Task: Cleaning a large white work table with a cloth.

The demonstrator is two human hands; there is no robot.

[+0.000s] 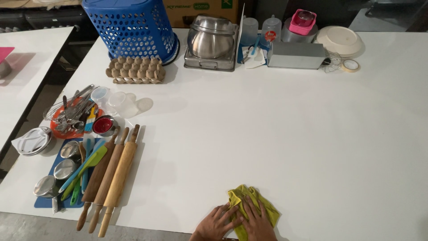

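A crumpled yellow cloth lies on the white table near its front edge. My left hand rests flat on the cloth's left side, fingers spread. Beside it, my right hand presses on the cloth's middle, fingers also spread. Both hands touch each other over the cloth. My wrists are cut off by the bottom of the view.
Three wooden rolling pins lie at the front left beside spatulas and metal cups on a blue mat. An egg carton, blue basket, steel bowls in a tray and a metal box line the back.
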